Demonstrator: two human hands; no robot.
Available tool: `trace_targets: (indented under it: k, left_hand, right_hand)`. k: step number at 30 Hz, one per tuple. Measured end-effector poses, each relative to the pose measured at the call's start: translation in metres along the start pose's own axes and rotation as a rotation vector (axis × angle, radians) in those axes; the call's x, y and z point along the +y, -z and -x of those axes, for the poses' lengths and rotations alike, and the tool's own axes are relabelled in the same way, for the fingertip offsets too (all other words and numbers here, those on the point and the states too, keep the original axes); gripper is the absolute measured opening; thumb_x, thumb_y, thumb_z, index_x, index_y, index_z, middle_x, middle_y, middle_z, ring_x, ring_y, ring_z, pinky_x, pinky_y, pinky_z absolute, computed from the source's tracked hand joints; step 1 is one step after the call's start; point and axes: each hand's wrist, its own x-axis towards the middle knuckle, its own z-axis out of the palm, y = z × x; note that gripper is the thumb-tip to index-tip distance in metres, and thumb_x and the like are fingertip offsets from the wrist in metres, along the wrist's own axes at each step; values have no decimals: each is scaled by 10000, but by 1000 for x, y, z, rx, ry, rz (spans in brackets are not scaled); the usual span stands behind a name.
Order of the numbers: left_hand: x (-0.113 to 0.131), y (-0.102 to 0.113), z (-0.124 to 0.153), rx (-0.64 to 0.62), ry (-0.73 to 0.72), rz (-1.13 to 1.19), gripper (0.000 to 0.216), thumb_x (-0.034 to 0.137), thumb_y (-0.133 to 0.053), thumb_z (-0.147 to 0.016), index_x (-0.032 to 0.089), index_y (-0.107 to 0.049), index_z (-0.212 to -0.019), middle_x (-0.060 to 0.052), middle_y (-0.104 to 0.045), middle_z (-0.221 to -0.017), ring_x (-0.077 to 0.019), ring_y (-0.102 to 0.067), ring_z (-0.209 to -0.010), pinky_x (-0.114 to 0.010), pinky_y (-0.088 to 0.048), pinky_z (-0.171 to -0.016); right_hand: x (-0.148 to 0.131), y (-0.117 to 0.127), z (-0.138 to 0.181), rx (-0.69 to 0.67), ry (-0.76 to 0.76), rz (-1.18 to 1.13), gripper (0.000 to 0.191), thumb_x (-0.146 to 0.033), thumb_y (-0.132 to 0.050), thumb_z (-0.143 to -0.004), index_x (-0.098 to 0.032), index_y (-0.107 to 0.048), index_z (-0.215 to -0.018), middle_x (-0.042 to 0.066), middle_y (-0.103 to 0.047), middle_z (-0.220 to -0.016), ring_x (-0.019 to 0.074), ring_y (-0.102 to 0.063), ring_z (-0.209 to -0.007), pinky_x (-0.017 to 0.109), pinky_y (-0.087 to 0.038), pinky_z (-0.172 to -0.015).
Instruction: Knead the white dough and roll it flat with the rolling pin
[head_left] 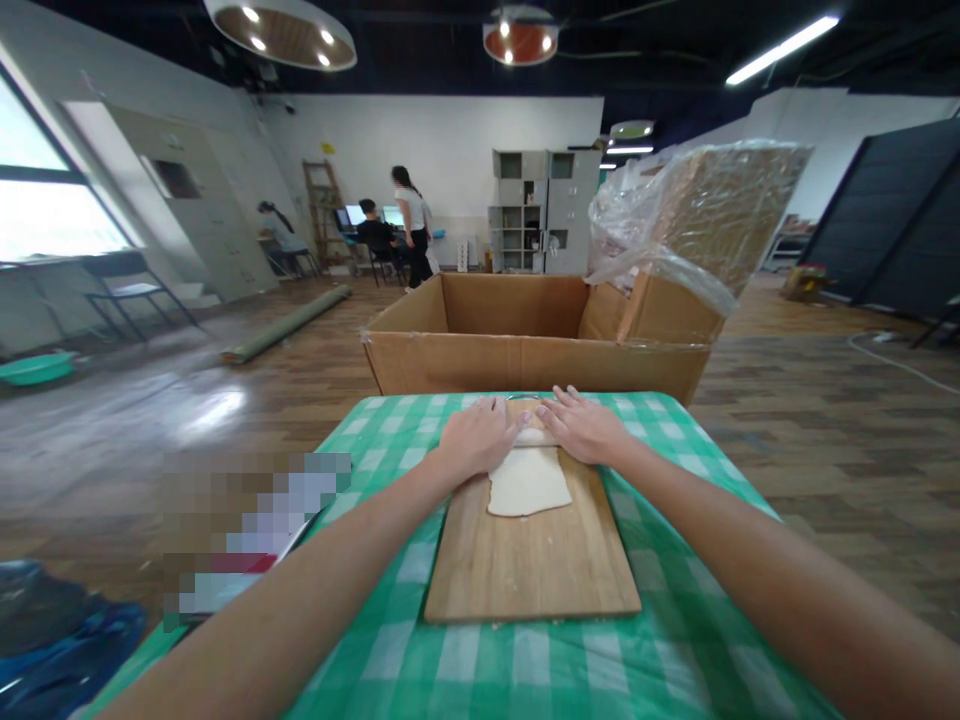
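A flat sheet of pale dough [529,482] lies on a wooden cutting board [532,570]. Across the dough's far end runs a pale cylinder [534,438]; I cannot tell whether it is a rolling pin or a rolled-up edge of dough. My left hand [481,434] rests over the cylinder's left end, fingers stretched forward. Over the right end lies my right hand [583,426], its fingers extended and slightly apart. Both thumbs point inward, close to each other. My palms hide the cylinder's ends and part of the board's far end.
A green-and-white checked cloth [675,500] covers the table. At its left edge lies a blurred-out flat item [262,530]. Just past the table stands a large open cardboard box [525,360], with a plastic-wrapped block [727,215] at its right. Several people are at the back.
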Motion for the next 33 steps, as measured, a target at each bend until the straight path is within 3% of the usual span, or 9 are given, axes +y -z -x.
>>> trace_targets:
  k: [3, 7, 10, 14, 19, 24, 29, 33]
  left_hand:
    - [10, 7, 19, 72, 21, -2, 637, 560, -210, -1030, 126, -528, -1370, -211, -597, -1336, -332, -578, -1223, -459, -497, -942]
    - [25, 14, 51, 171, -9, -17, 725, 590, -246, -1014, 49, -448, -1453, -232, -505, -1473, -340, -451, -1386, -484, -360, -1130]
    - [32, 16, 75, 152, -74, -23, 754, 606, -256, -1004, 49, -416, -1487, -203, -444, -1540, -319, -350, -1465, -487, -237, -1214]
    - [36, 17, 90, 125, -89, -17, 774, 605, -266, -1000, 49, -341, -1533, -180, -339, -1607, -297, -240, -1519, -469, -206, -1234]
    - [41, 18, 83, 111, -55, -4, 760, 615, -270, -996, 79, -371, -1526, -170, -366, -1596, -310, -280, -1504, -474, -248, -1214]
    - [38, 18, 69, 111, -37, 8, 744, 605, -240, -1008, 64, -421, -1485, -196, -454, -1535, -324, -382, -1448, -472, -302, -1181]
    - [22, 17, 45, 53, -4, 25, 667, 575, -177, -1024, 124, -539, -1358, -200, -574, -1404, -339, -526, -1314, -470, -471, -996]
    - [14, 16, 32, -13, 30, 11, 675, 585, -130, -1023, 153, -591, -1262, -181, -653, -1254, -321, -617, -1170, -444, -490, -923]
  right_hand:
    - [-15, 6, 16, 33, -93, -33, 597, -380, -154, -1080, -65, -539, -1410, 204, -489, -1504, 305, -358, -1463, 530, -264, -1197]
    - [-38, 14, 43, 67, -241, -155, 750, -519, -112, -1057, 15, -387, -1507, 230, -364, -1573, 304, -262, -1503, 492, -286, -1197]
    - [-50, 17, 63, 82, -223, -207, 777, -560, -135, -1046, 6, -356, -1531, 213, -306, -1603, 297, -232, -1513, 467, -242, -1222]
    - [-50, 19, 70, 69, -193, -243, 761, -578, -152, -1040, -48, -361, -1545, 173, -323, -1605, 288, -257, -1507, 464, -226, -1230]
    - [-29, 16, 47, 60, -138, -235, 717, -508, -139, -1059, -27, -444, -1495, 193, -389, -1569, 294, -278, -1499, 474, -227, -1228]
    - [-10, 8, 19, 15, -81, -188, 611, -414, -138, -1079, -133, -537, -1447, 118, -450, -1548, 255, -358, -1467, 445, -264, -1218]
    - [4, -1, -10, -34, -123, -176, 617, -459, -129, -1077, -182, -518, -1466, 117, -482, -1525, 276, -410, -1437, 491, -340, -1168]
    - [11, -6, -27, -54, -96, -172, 621, -467, -142, -1076, -162, -530, -1453, 120, -495, -1515, 273, -366, -1462, 492, -302, -1186]
